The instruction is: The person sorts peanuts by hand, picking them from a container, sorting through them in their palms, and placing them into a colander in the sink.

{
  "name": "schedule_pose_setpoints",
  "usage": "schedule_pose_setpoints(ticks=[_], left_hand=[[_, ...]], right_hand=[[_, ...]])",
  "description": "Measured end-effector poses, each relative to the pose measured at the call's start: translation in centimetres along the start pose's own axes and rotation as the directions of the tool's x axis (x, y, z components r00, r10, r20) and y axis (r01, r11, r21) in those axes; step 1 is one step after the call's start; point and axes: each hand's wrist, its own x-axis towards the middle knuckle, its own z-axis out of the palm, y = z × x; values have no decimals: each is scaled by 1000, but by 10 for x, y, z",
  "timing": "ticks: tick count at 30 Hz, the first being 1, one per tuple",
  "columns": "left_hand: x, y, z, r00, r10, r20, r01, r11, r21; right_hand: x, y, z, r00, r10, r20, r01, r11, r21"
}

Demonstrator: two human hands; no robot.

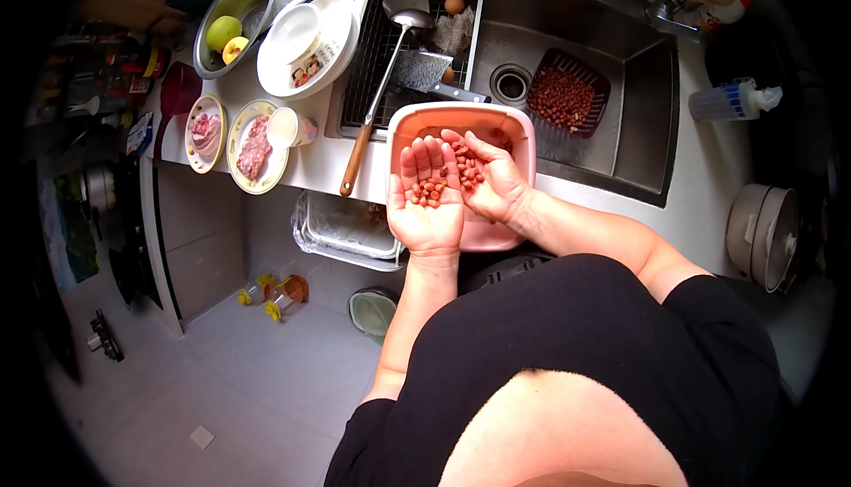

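Observation:
My left hand [428, 228] lies palm up, fingers stretched, with several red-skinned peanuts [429, 193] resting in its palm. Beside it, my right hand [502, 184] is cupped with its fingers curled round more peanuts [467, 170]. The sides of the two hands touch or nearly touch. Both are over a pink plastic basin [461, 113] at the counter's front edge. Some peanuts show at the basin's far right inside; the hands hide much of the rest. In the sink, a dark red basket [603, 97] holds many peanuts.
Left of the basin, a wok spatula [357, 159] and a cleaver [459, 93] lie across a drain rack [377, 8] with an egg [455, 4]. Plates of raw meat [254, 146], a white bowl [332, 70] and a metal bowl [202, 53] stand farther left. A bottle [722, 103] is at right.

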Motion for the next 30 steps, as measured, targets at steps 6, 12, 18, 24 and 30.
schedule_pose_setpoints(ticks=[6,12,18,24,30], left_hand=[[-3,12,4,997,-80,15,82,977,-195],[-15,30,9,992,-122,37,123,992,-14],[-24,27,14,972,-31,-234,173,769,615],[-22,14,2,951,184,247,-226,-129,966],[-22,5,17,920,84,383,-249,-628,737]], right_hand=[[-7,-3,2,993,61,101,-66,997,43],[-12,-5,9,968,137,209,-158,983,90],[-15,-6,10,965,138,221,-159,984,78],[-16,-7,9,963,151,226,-168,984,58],[-18,-6,8,940,170,297,-169,985,-31]])
